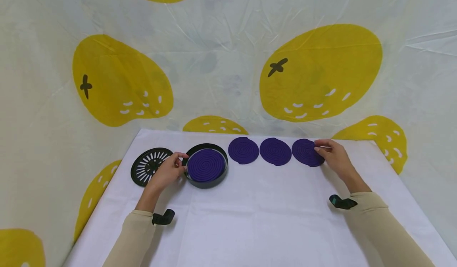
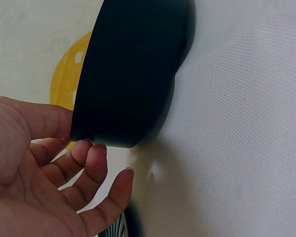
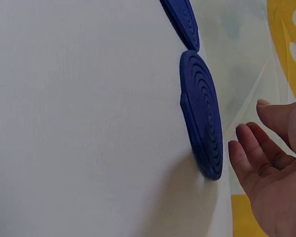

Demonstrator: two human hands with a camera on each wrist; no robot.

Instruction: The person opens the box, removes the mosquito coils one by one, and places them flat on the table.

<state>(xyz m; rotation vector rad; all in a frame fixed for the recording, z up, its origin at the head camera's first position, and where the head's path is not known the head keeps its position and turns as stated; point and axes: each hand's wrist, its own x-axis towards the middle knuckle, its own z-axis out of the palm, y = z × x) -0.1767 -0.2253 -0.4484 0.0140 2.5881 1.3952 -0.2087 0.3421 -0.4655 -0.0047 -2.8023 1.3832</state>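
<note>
A round black mosquito coil holder (image 1: 205, 185) stands on the table with a purple mosquito coil (image 1: 206, 164) lying in it. My left hand (image 1: 170, 168) pinches the holder's left rim; the left wrist view has the thumb and fingers at the edge of its dark wall (image 2: 130, 69). To the right, three more purple coils, the left one (image 1: 243, 150), the middle one (image 1: 275, 151) and the right one (image 1: 308, 152), lie in a row. My right hand (image 1: 333, 156) is at the right coil's edge, its fingers loosely bent and apart from the coil (image 3: 202, 113) in the right wrist view.
A black slotted lid (image 1: 137, 171) lies left of the holder, partly behind my left hand. White cloth (image 1: 250, 227) covers the table. A hanging with yellow fruit prints (image 1: 321, 72) rises behind the table's back edge.
</note>
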